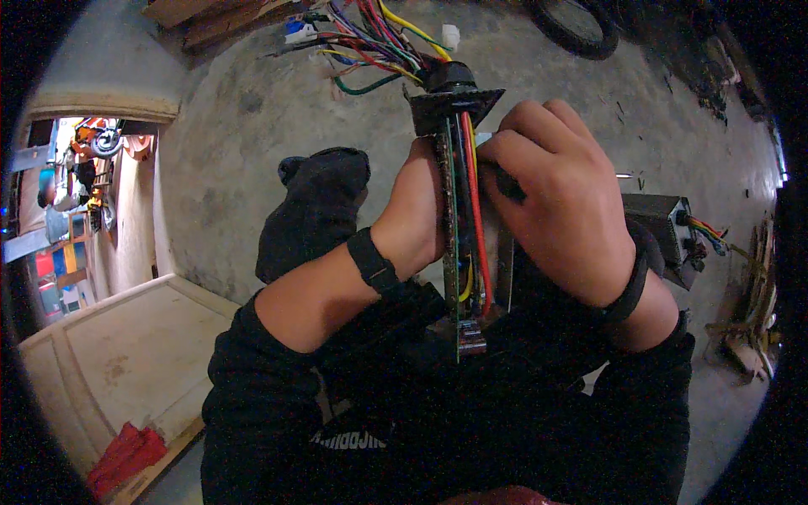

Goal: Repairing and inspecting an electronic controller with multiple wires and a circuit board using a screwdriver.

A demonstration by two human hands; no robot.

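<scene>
The right hand (560, 210) is closed on a dark tool pressed to the edge of the board (461, 244), held upright over the lap; the left hand (417, 210) steadies the far side, its fingers hidden, grip unclear. Brace the board firmly and keep the wires (370, 42) clear. The tool tip and contact point cannot be seen.

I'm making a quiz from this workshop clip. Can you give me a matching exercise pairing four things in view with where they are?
1. circuit board
2. red cloth
3. tyre
4. grey box

A. top edge, on the floor
B. lower left, by the wooden platform
C. upright between both hands
D. on the floor beyond the right hand

Pairs: 1-C, 2-B, 3-A, 4-D
</scene>
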